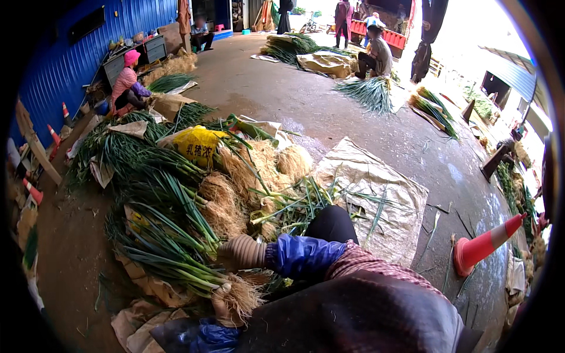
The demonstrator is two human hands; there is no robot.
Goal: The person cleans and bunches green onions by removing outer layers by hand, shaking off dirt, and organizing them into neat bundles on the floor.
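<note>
My left hand is closed round the white lower stems of a bunch of green onions, just behind their pale, stringy roots. The green leaves of that bunch fan out to the left. Just beyond it, my right hand, in a tan ribbed glove, is curled down over the stems. Its fingertips are turned away, so what they grip is hidden. A large heap of green onions spreads in front of me, with dry tan roots facing right. A yellow printed sack lies on the heap.
To the right of my knee a pale woven sack lies flat, scattered with leaf scraps. An orange traffic cone leans at the right. A person in a pink hat and another seated person sit by other onion piles.
</note>
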